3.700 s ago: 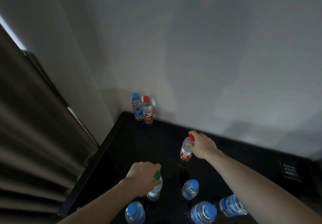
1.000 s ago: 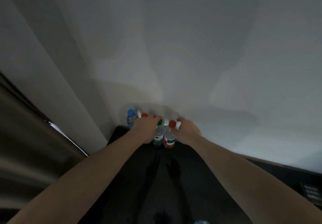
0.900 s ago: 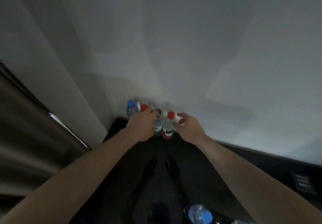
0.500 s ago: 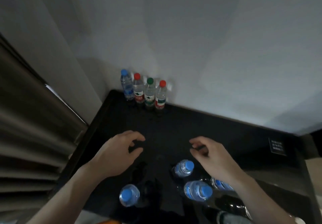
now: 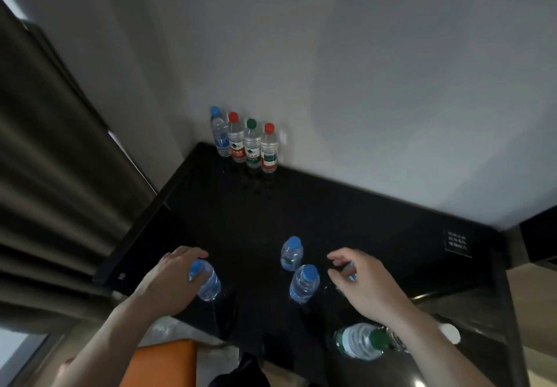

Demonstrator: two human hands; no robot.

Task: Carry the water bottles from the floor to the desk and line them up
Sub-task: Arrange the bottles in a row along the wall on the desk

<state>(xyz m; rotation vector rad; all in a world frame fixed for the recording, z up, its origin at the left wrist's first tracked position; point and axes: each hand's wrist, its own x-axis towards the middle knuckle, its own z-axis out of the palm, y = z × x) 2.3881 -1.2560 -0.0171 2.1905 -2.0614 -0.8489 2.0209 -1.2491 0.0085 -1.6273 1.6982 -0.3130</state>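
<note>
- Bottles already lined up: four stand upright in a row (image 5: 244, 142) at the far left corner of the black desk (image 5: 346, 224), tight against the wall (image 5: 361, 70), with caps blue, red, green, red from left to right.
- Left hand (image 5: 168, 281) curls around a blue-capped bottle (image 5: 206, 281) near the desk's near left edge; the bottle leans under the grip.
- Right hand (image 5: 366, 284) is curled over another bottle (image 5: 348, 273), of which only a sliver shows between the fingers; whether the grip has closed I cannot tell.
- Two more blue-capped bottles stand between the hands, one farther (image 5: 291, 253), one nearer (image 5: 303, 284), just beside each other.
- A green-capped bottle (image 5: 360, 341) sits at the near edge under the right forearm.
- Risks, as I judge them: the right wrist or forearm could clip the nearer middle bottle or the green-capped one on lifting, toppling it off the near edge; the left bottle, held high and tilted, could slip; setting new bottles down hard against the tight row might knock its end bottle over.
</note>
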